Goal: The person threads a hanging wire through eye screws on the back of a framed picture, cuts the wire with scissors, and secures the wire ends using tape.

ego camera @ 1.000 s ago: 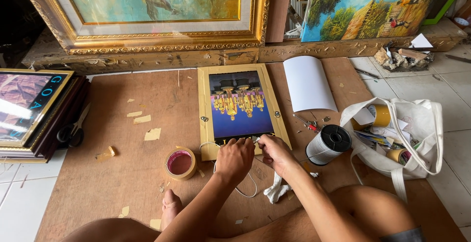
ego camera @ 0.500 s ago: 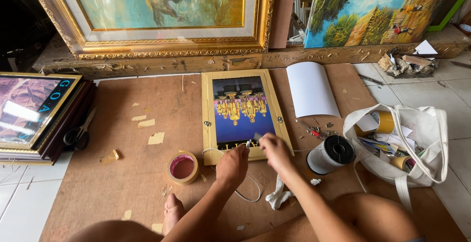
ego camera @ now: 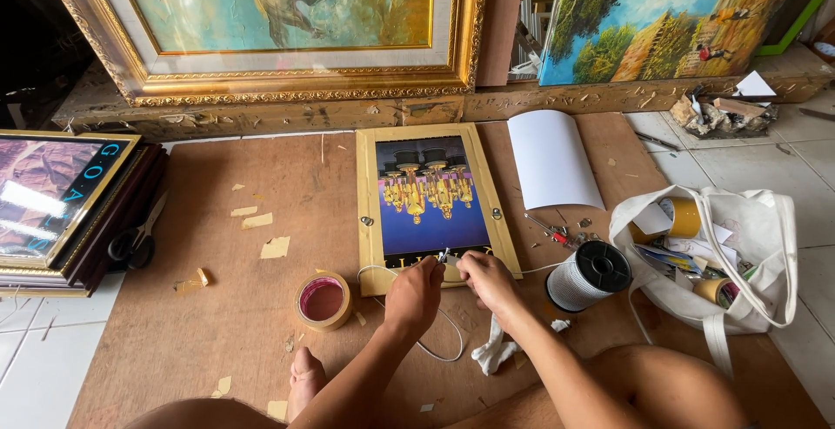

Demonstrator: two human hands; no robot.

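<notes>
Far left: stacked framed pictures [ego camera: 52, 207] at the board's edge, black-handled scissors [ego camera: 132, 242] propped against them, within reach. Next, a tape roll [ego camera: 323, 300] flat on the brown board [ego camera: 217, 325], scraps of tape scattered around. At centre, a small gold-framed picture [ego camera: 430, 198] laid flat, its near edge toward the body so both hands meet over it. Left hand [ego camera: 416, 294] closed, pinching white string [ego camera: 439, 351] at that near edge; right hand [ego camera: 489, 278] likewise pinched narrow on the same string, just beside the left. Slack looping below toward the knees. Right of the hands, a spool of white string [ego camera: 590, 275] upright, feeding the line. Beyond, small screws and bits [ego camera: 561, 236], a white sheet [ego camera: 552, 159], and an open white tote bag [ego camera: 739, 255] holding more tape rolls.
</notes>
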